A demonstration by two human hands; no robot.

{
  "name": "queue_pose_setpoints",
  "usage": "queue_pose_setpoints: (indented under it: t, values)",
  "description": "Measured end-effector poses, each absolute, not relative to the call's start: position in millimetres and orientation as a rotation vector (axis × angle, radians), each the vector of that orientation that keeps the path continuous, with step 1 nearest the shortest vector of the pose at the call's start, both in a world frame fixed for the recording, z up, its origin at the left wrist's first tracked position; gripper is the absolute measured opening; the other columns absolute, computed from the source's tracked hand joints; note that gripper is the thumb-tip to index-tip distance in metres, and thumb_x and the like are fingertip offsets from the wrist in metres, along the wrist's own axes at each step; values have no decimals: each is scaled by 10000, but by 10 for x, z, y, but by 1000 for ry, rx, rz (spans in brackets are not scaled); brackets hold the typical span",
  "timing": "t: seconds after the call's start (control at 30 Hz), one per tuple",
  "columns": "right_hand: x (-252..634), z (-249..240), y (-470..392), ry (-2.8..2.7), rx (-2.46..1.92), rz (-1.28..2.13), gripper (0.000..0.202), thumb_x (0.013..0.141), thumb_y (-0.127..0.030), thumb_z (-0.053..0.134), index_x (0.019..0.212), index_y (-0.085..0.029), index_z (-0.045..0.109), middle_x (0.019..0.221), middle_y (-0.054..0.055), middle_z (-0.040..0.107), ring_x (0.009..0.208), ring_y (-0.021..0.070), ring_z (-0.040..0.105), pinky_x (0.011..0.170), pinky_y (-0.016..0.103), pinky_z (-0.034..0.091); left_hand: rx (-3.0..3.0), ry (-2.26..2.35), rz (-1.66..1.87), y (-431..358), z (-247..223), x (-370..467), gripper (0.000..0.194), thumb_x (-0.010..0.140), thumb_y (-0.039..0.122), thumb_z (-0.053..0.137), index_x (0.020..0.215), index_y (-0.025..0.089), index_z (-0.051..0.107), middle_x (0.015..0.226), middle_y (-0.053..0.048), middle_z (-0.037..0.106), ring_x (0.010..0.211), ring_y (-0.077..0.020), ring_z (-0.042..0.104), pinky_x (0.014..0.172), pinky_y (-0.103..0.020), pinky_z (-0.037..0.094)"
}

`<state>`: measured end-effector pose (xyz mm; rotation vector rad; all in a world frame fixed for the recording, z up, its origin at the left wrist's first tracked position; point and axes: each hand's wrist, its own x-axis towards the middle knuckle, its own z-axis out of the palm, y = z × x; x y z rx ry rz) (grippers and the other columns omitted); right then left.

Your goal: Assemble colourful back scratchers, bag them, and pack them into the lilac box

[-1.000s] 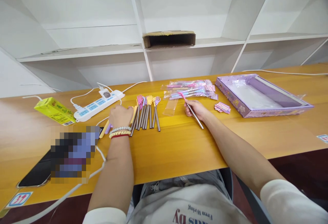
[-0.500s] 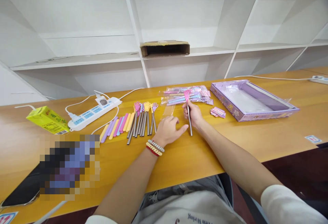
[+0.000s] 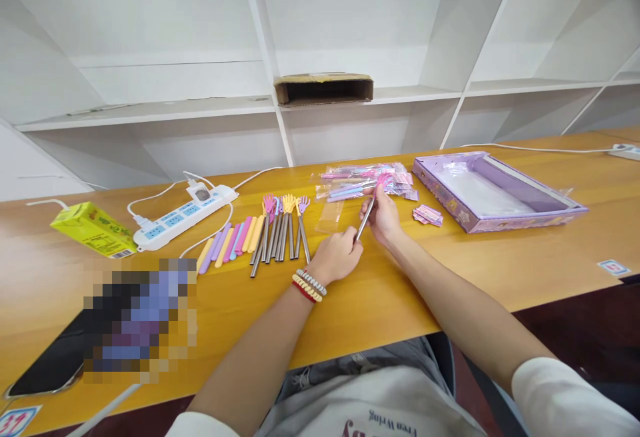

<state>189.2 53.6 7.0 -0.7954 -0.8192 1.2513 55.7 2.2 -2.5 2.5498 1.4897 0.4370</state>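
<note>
A back scratcher (image 3: 367, 218) with a pink hand-shaped head and a metal rod is held at a slant between both hands. My right hand (image 3: 384, 217) is closed round it just below the pink head. My left hand (image 3: 336, 254) has its fingers closed on the rod's lower end. To the left lie several more back scratchers (image 3: 283, 230) with pink, purple and yellow heads and bare metal rods. Beside them is a row of coloured handle sleeves (image 3: 233, 242). Behind my hands are back scratchers in clear plastic bags (image 3: 345, 184), and an empty clear bag (image 3: 330, 216) lies in front.
A purple open box (image 3: 520, 225) stands at the right, with a small stack of pink cards (image 3: 428, 215) beside it. A power strip (image 3: 187, 217), a yellow drink carton (image 3: 93, 229) and a black phone (image 3: 50, 360) are on the left. A cardboard box (image 3: 325, 90) sits on the shelf.
My left hand has moved right and closed on the rod's lower end; it was open before. The back scratcher has tilted from near upright, its head now leaning right.
</note>
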Motion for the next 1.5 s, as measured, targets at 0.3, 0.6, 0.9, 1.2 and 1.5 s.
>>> queue_pose_setpoints:
  t: [0.3, 0.6, 0.9, 1.2, 1.5]
  values:
    - [1843, -90, 563, -626, -853, 1277, 372, 716, -531, 586, 679, -168, 510, 588, -13, 516, 410, 73, 461, 319, 197, 245, 2438, 1837, 462, 49, 23, 532, 485, 935, 395, 117, 905, 183, 552, 757, -82, 628, 705, -207, 594, 635, -306, 348]
    - [1948, -76, 662, -708, -890, 1290, 192, 735, -343, 557, 708, -155, 530, 563, -8, 545, 382, 68, 447, 322, 189, 260, 2414, 1794, 502, 95, 22, 504, 531, 917, 491, 130, 883, 204, 576, 734, -63, 636, 703, -203, 598, 581, -289, 326]
    - [2075, -84, 742, -709, -904, 1211, 311, 640, -372, 709, 741, -170, 495, 605, -12, 609, 382, 58, 466, 315, 168, 269, 2401, 1846, 464, 136, -8, 454, 577, 895, 550, 122, 873, 211, 588, 719, -66, 631, 701, -201, 594, 582, -280, 321]
    - [2219, -121, 842, -1041, -1120, 793, 434, 772, -515, 537, 531, -154, 532, 432, 1, 512, 329, 67, 391, 361, 209, 300, 2378, 1868, 439, 138, 57, 412, 592, 887, 568, 134, 873, 212, 606, 746, -71, 641, 724, -203, 601, 591, -280, 347]
    - [2363, -73, 821, -1357, -992, 1091, 330, 741, -461, 585, 675, -139, 601, 421, -11, 515, 342, 77, 411, 375, 200, 269, 2324, 2006, 400, 213, 38, 298, 421, 907, 443, 260, 935, 216, 613, 887, -83, 665, 834, -217, 610, 669, -295, 407]
